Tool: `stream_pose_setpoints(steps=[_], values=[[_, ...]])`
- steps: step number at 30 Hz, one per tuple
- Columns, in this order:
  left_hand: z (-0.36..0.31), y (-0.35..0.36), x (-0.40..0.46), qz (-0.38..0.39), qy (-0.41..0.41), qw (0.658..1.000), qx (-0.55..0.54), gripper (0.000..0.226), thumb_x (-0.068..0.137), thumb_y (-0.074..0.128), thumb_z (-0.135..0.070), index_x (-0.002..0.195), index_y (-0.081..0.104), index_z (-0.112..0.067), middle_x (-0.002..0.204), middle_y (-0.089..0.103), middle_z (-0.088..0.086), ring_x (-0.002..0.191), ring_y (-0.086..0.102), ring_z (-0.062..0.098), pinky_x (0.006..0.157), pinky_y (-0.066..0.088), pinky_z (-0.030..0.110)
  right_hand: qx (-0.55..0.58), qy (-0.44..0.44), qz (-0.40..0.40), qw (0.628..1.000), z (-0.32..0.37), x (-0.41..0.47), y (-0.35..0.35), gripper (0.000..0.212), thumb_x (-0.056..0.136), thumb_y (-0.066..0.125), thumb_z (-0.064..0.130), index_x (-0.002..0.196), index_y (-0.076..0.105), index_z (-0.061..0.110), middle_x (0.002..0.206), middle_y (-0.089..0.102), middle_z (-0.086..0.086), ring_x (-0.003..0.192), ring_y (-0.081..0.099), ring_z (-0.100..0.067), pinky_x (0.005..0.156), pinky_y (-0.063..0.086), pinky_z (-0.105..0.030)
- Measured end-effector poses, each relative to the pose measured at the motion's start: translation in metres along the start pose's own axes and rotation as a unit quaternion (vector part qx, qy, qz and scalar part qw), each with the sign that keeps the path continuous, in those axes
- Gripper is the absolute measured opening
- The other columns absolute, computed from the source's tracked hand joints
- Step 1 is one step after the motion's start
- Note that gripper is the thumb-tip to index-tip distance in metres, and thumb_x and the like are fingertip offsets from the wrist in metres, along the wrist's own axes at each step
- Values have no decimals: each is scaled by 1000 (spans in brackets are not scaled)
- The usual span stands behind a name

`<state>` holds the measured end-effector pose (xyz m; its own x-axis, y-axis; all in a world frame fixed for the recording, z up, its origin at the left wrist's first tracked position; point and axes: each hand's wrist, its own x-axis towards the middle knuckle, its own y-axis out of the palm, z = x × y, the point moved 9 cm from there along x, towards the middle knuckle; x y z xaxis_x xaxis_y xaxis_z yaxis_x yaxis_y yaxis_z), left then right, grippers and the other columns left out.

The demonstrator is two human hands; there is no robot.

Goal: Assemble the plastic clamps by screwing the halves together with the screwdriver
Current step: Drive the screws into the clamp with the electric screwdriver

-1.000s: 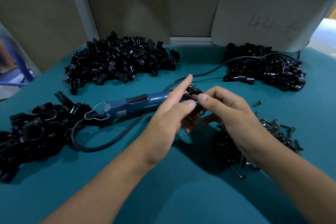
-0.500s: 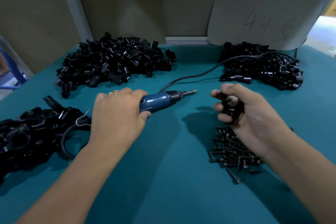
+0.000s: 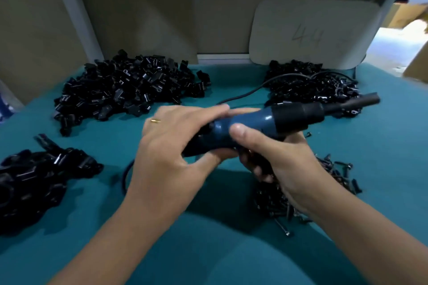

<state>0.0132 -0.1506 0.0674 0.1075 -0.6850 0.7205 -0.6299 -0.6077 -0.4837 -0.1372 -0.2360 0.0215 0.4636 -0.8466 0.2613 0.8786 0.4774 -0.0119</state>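
While the left hand [image 3: 171, 146] grips the screwdriver [image 3: 259, 122], the right hand [image 3: 278, 157] apparently holds a clamp [image 3: 257, 164].

Electric screwdriver [image 3: 266, 122]: one, with one black cord [image 3: 243, 93]. Heaps of black plastic clamp parts: three, namely far left [image 3: 125, 90], far right [image 3: 312, 85] and near left [image 3: 34, 176]; pieces too many to count. Heap of dark screws [image 3: 301, 192]: one. Hands: two, left [image 3: 176, 146] and right [image 3: 278, 157]. Ring [image 3: 155, 120]: one. Card marked "44" [image 3: 310, 32]: one.
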Motion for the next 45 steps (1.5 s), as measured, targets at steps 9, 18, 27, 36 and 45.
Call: stream_pose_setpoints(steps=[9,18,27,36,45], values=[[-20,66,-24,186,-143,909,-344,30,91,67,-55,103,73,-29,102,76,-9,104,69,14,95,50,29,278,87,-88,952,-6,2,-20,39,91,72,59,100,65,21,71,51,2,48,36,-10,38,28,-21],[29,72,-17,77,-306,699,-642,50,98,66,-48,146,59,-35,142,68,-4,81,70,12,83,57,44,257,177,161,936,-13,-16,57,32,96,74,49,113,75,22,91,56,-8,60,43,-9,45,30,-17],[126,12,-14,-185,-343,611,-689,11,101,62,-19,109,69,-16,109,78,0,99,76,17,93,60,35,178,198,225,937,-19,-23,58,23,99,67,4,120,57,1,124,73,-27,73,72,-16,56,53,-19],[143,11,-14,-203,-347,582,-707,13,95,74,-18,94,61,-21,78,55,-9,73,59,11,95,57,43,109,220,175,953,-33,-18,46,19,98,74,34,103,66,17,74,52,-3,51,32,-10,43,24,-19],[136,14,-14,-182,-330,527,-762,15,99,68,-14,112,60,-12,97,61,3,87,65,22,89,58,55,-301,69,-29,951,-20,-11,7,39,92,55,65,94,55,26,57,49,9,46,39,-12,43,45,-44]])
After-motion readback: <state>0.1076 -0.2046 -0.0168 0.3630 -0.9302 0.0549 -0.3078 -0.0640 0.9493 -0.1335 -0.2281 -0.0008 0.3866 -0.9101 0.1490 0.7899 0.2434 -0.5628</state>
